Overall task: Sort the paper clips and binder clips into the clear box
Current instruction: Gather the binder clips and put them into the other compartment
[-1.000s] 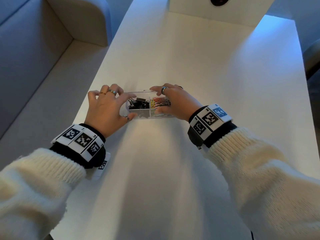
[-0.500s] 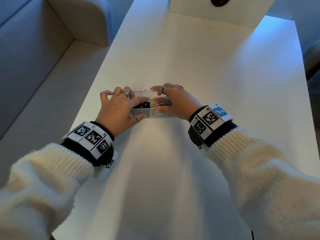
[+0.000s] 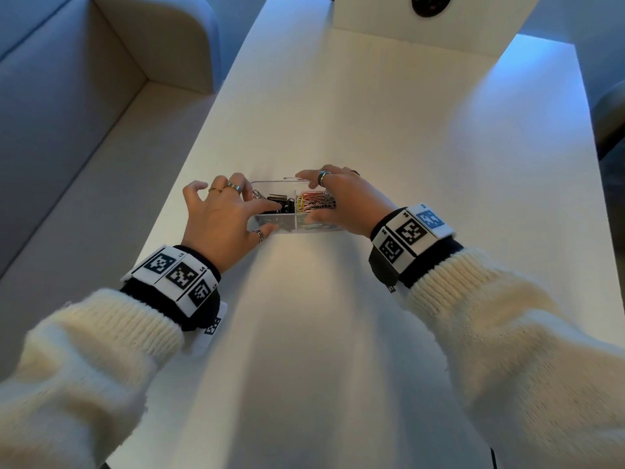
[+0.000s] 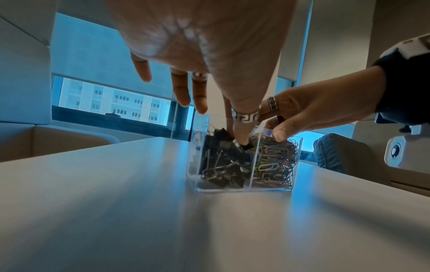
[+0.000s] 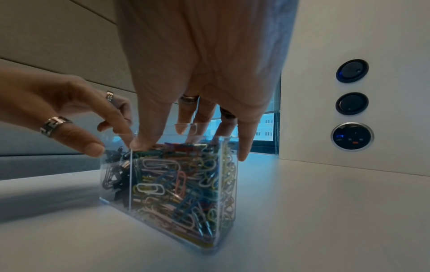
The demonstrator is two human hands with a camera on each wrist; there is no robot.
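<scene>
A clear box (image 3: 270,182) stands on the white table (image 3: 372,113), split into compartments. Black binder clips (image 3: 277,199) fill its left part and coloured paper clips (image 3: 314,203) its right part. My left hand (image 3: 250,214) reaches over the left part: the index fingertip touches the binder clips (image 4: 218,165) and the thumb rests against the outside of the near wall. My right hand (image 3: 341,201) grips the box from above, thumb at the near rim, fingers over the far rim, little finger down the right end. In the right wrist view the paper clips (image 5: 181,184) reach almost to the rim.
A pale sofa (image 3: 67,113) runs along the table's left edge, close to my left wrist. A white upright panel with round sockets (image 5: 352,137) closes the table's far end. A blue cushion (image 4: 335,152) lies off to the right.
My left hand has slid right from the box's left end, and its index finger now dips onto the binder clips. The right hand and the box have stayed put.
</scene>
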